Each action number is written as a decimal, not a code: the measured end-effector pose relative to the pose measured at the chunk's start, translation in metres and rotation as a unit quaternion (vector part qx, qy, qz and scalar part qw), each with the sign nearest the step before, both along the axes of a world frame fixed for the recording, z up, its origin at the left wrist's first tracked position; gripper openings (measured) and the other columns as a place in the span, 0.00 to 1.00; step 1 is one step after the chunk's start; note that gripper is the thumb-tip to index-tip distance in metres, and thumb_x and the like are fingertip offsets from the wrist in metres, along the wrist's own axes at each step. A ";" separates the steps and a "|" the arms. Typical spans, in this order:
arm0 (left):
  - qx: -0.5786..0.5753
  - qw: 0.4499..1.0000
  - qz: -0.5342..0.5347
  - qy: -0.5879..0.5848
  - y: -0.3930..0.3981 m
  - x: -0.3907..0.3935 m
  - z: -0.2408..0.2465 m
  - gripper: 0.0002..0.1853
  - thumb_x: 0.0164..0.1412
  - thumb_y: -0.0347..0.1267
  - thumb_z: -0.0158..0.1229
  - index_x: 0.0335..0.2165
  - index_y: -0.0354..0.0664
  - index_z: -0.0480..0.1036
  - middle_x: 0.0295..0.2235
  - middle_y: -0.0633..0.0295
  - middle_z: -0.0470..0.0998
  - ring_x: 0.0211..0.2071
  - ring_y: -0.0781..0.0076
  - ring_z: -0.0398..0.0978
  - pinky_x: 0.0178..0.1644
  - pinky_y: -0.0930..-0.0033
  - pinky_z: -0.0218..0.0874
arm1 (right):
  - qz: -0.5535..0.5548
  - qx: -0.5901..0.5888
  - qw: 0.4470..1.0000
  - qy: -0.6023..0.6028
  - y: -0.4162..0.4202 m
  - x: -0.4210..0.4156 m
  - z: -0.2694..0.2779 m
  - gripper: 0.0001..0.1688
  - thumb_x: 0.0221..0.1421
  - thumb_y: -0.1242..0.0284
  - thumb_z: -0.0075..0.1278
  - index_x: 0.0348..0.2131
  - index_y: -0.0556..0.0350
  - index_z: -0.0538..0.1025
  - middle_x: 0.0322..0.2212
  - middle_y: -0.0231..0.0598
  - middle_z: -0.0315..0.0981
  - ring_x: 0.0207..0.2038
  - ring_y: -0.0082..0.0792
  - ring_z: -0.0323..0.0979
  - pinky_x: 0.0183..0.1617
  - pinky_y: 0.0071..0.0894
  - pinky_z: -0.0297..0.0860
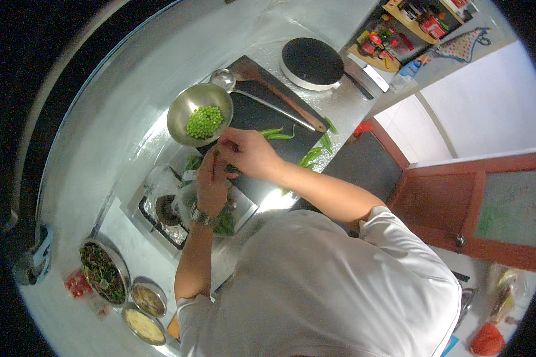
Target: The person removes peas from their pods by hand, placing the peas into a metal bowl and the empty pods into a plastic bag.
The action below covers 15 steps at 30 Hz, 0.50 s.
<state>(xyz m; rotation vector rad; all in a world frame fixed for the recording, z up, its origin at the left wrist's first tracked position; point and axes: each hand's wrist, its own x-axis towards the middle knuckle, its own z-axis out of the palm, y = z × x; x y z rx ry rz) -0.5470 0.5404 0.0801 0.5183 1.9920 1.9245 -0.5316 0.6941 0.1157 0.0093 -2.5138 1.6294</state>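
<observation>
My left hand [212,183], with a watch at the wrist, and my right hand [248,154] meet fingertip to fingertip at the near rim of a metal bowl [178,111]. Green peas [204,122] lie in the bowl. A small dark green piece shows between the fingertips, mostly hidden; whether it is a pod cannot be told. Green pods [279,134] rest on a dark board [254,105] right of my hands, and more pods [311,157] lie along the counter edge. A plastic bag with green contents [224,223] is under and beside my left wrist.
A metal ladle [272,107] and a wooden spoon [290,102] lie across the board. Behind them stands a round black-topped cooker [311,62]. A gas burner [165,209] is at left, with a bowl of leafy greens [102,272] and two smaller bowls [148,299] further down.
</observation>
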 end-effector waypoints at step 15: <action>-0.013 0.985 -0.158 -0.074 -0.003 -0.037 0.014 0.23 0.73 0.43 0.34 0.55 0.40 0.62 0.39 0.55 0.80 0.30 0.72 0.77 0.30 0.78 0.63 | 0.139 0.148 0.977 -0.064 0.038 -0.038 0.030 0.08 0.51 0.71 0.52 0.27 0.59 0.76 0.21 0.42 0.75 0.26 0.38 0.75 0.32 0.37 0.70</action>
